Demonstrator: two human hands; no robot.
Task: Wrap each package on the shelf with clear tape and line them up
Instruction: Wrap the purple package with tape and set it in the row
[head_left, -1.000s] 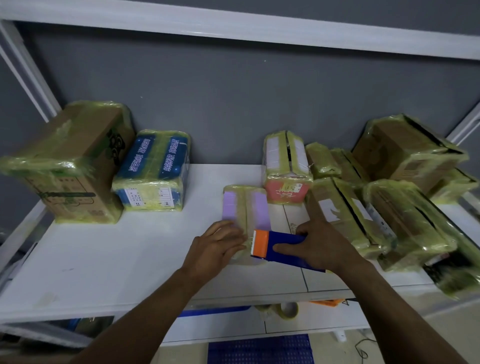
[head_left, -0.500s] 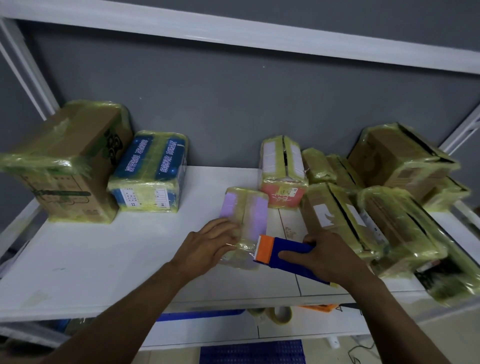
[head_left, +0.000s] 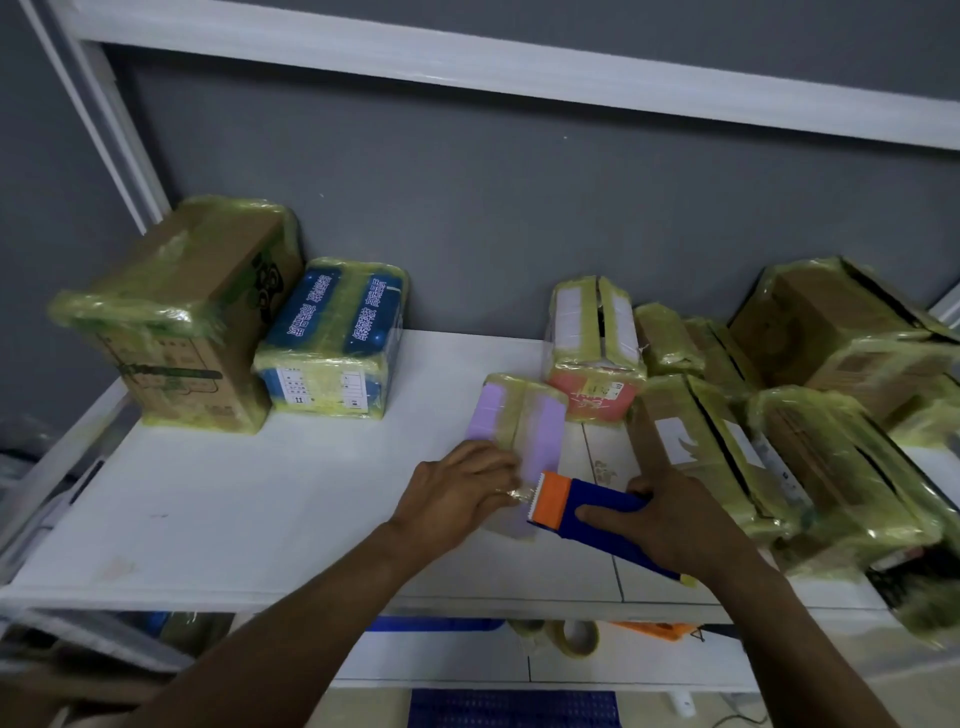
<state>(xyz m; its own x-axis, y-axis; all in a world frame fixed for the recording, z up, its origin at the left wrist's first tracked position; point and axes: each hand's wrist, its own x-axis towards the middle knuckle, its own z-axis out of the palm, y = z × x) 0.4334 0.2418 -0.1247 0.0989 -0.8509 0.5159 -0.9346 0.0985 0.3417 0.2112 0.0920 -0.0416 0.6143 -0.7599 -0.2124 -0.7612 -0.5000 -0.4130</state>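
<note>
Grey wall (head_left: 519, 208), blue perforated mat (head_left: 514, 707) on tiled floor (head_left: 649, 709); orange object (head_left: 655, 630) low down

Both bare forearms are reaching forward and up from the bottom edge of the head view, converging toward the middle. The left forearm (head_left: 291, 623) is angling in from the lower left, with the wrist straight. The left hand (head_left: 460, 493) is lying palm-down, its fingers (head_left: 493, 462) bending over the near end of the purple package (head_left: 524, 415) and its fingertips pressing there. The right forearm (head_left: 810, 649) is coming in from the lower right. The right hand (head_left: 675, 519) is gripping the blue handle of the tape dispenser (head_left: 587, 506), with the thumb (head_left: 605, 515) lying along the near side and the other fingers wrapping over the far side. The two hands are sitting close together without touching.
</note>
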